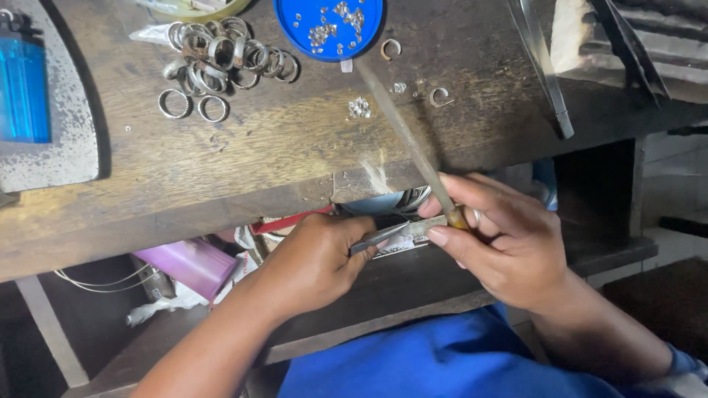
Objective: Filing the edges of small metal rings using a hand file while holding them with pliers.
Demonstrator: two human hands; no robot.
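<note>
the right hand (509, 243) grips a long tapered ring mandrel (405, 136), its axis slanting up-left over the wooden workbench (243, 162). the left hand (317, 262), just beside, pinches slim pliers (380, 236) pointing right, tips nearly touching the mandrel's lower end.

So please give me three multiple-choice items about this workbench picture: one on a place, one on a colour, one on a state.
1. Where does the pile of metal rings lie?
A. on the wooden bench top
B. inside the round dish
C. on the floor

2. What colour is the round dish that holds small metal bits?
A. red
B. blue
C. white

3. What is the right hand doing?
A. resting flat and empty
B. lifting the dish
C. gripping a long thin tool

Answers: 1 A, the rings rest on bare wood beside the dish. 2 B, its rim and floor are blue. 3 C, the fingers close around the tool's lower end.
</note>
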